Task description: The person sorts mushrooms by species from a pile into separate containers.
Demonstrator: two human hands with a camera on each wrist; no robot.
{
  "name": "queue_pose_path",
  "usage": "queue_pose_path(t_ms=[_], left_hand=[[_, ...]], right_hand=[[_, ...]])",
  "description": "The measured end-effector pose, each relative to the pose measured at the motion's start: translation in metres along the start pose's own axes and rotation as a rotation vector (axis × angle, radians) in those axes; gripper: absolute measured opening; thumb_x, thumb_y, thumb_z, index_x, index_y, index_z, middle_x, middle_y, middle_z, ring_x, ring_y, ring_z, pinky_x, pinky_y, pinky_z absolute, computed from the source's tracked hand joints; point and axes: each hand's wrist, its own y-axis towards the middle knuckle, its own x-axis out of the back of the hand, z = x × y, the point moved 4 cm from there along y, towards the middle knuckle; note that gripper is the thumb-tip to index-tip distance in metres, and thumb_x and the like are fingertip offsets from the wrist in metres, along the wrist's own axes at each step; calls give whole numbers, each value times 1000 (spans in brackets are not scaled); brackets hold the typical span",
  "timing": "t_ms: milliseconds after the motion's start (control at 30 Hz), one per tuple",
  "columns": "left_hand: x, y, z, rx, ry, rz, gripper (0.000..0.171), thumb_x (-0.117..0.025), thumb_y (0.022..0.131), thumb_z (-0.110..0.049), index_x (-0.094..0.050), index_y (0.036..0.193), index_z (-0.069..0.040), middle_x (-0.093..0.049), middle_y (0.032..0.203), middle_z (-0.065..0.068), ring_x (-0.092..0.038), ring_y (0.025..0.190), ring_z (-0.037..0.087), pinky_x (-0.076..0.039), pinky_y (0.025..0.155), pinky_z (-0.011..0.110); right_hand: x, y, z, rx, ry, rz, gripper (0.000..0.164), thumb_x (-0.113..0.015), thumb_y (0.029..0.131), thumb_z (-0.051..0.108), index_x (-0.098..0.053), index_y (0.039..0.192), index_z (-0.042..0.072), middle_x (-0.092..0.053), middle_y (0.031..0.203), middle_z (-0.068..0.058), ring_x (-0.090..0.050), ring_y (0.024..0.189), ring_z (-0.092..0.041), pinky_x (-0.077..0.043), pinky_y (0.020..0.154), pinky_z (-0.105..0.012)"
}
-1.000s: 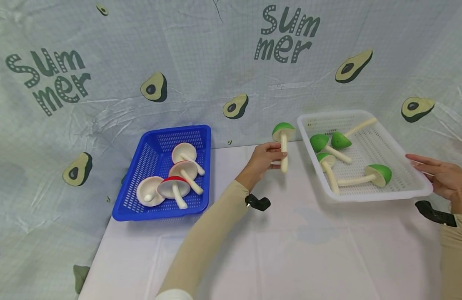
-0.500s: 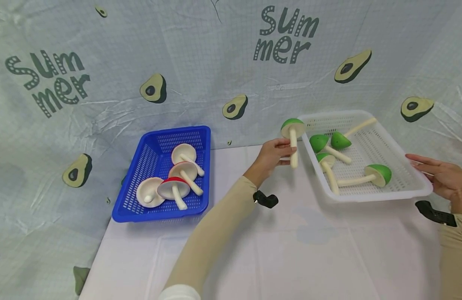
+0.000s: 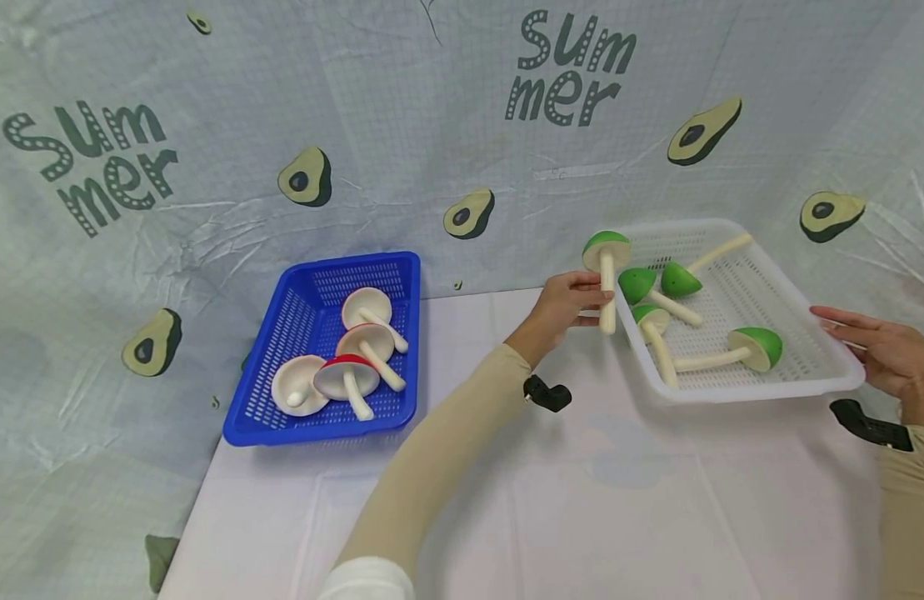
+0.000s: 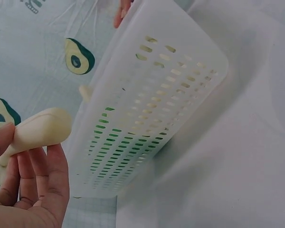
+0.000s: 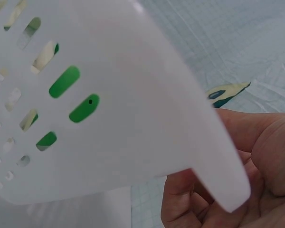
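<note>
My left hand (image 3: 562, 308) pinches the stem of a green-capped toy mushroom (image 3: 607, 283), held upright with its cap overlapping the left rim of the white basket (image 3: 746, 392) in the head view. The pale stem (image 4: 45, 130) shows between thumb and fingers in the left wrist view. At the basket's right corner, my right hand (image 3: 889, 358) holds the rim, with bent fingers (image 5: 180, 199) under it in the right wrist view. Inside that basket lie several other green-capped mushrooms, one of them (image 3: 757, 348) near the front right.
A blue basket (image 3: 244, 429) stands to the left, bearing several red-capped toy mushrooms (image 3: 347, 375). Both baskets are on a table with a white cover (image 3: 581, 517). Behind rises a cloth backdrop (image 3: 402, 100) with avocado prints.
My left hand has carried the green-capped mushroom to the right, up to the white basket's left rim. The right hand and both baskets keep their places.
</note>
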Motion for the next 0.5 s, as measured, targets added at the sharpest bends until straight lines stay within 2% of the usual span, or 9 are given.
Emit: queue_pose_path(t_ms=[167, 500], left_hand=[[-10, 2, 0, -2, -1, 7, 30, -76, 92, -8, -67, 120, -4, -70, 96, 0, -69, 82, 15, -61, 75, 35], [-30, 4, 0, 23, 13, 13, 30, -75, 93, -10, -69, 121, -5, -71, 95, 0, -69, 81, 13, -61, 73, 32]], right_hand=[[-3, -2, 1, 21, 6, 20, 36, -57, 103, 7, -81, 103, 32, -73, 97, 19, -71, 79, -11, -60, 62, -36], [-6, -3, 2, 29, 23, 23, 36, -56, 103, 6, -81, 103, 31, -74, 98, 18, -71, 80, -10, -60, 62, -35]])
